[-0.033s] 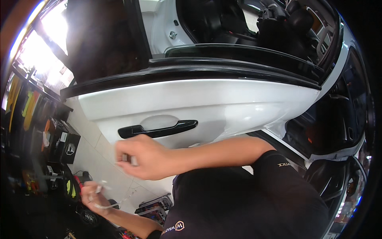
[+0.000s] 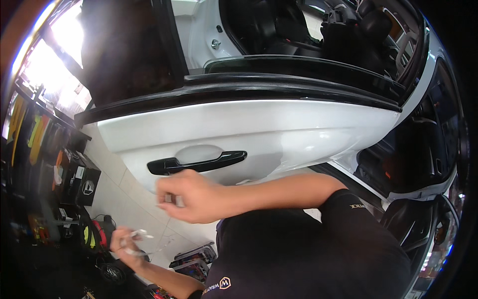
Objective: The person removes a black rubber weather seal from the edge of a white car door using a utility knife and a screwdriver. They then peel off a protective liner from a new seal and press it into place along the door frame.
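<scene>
My right hand (image 2: 188,196) is curled into a fist just below the glossy black door handle (image 2: 199,163) of a white car door (image 2: 259,119). A small greyish thing shows within its fingers, too blurred to name. Lower and to the left, my left hand (image 2: 127,246) pinches a thin whitish, see-through strip (image 2: 142,234). The strip looks thin and loose, and one stretch of it runs along the palm side. Between the two hands there is a gap. Whether the right hand touches the door behind it I cannot tell.
The door stands open, its black window trim (image 2: 239,89) crossing the view. Behind it are black car seats (image 2: 259,25). At left, a black box (image 2: 82,179) sits by a dark rack of coloured items. A tool case (image 2: 194,259) lies on the tiled floor (image 2: 122,179).
Both of my hands have shifted a little to the right. The whitish strip shows more plainly beside the left hand. The car door has barely shifted in view.
</scene>
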Tool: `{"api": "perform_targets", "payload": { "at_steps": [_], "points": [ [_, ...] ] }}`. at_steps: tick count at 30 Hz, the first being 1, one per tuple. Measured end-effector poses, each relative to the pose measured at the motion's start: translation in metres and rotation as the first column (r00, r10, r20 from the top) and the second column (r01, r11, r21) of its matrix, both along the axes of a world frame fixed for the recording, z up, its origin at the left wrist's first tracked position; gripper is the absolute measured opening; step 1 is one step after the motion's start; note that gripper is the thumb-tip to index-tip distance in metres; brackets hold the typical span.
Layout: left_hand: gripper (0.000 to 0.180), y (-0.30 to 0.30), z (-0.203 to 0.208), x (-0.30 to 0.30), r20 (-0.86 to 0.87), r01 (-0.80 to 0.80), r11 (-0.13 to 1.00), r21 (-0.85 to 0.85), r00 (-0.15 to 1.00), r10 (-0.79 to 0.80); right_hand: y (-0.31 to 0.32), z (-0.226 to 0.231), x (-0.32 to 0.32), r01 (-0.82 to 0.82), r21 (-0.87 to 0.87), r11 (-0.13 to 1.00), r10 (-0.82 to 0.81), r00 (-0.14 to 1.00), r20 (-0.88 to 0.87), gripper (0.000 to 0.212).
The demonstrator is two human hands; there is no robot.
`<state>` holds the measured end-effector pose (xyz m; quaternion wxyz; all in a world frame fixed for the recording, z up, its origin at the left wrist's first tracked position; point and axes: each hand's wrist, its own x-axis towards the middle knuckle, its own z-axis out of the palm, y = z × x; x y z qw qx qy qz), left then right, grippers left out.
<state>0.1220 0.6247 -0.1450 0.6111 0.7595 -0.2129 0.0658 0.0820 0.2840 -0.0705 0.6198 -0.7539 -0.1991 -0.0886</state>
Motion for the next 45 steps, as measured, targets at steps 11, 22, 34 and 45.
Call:
{"api": "perform_targets", "payload": {
  "at_steps": [11,22,34,45],
  "points": [
    [0.037,-0.083,-0.244,-0.045,-0.398,0.323,0.291,0.901,0.881,0.255,-0.147,-0.021,-0.11,0.254,-0.075,0.964,-0.264,0.907,-0.328,0.007],
    [0.016,-0.285,0.052,-0.089,-0.013,0.098,0.62,0.778,0.99,-0.14,-0.223,0.007,-0.17,0.407,0.023,0.913,-0.4,0.905,-0.145,0.005],
    [0.015,-0.408,0.134,-0.057,0.637,-0.297,0.906,0.301,0.769,0.041,-0.26,0.051,-0.156,0.793,-0.317,0.521,-0.444,0.569,0.692,0.043],
    [0.017,-0.442,0.159,-0.07,0.553,-0.482,0.686,0.545,0.821,0.138,-0.329,0.075,-0.133,0.72,-0.478,0.502,-0.357,0.677,0.644,0.053]
  ]
}}
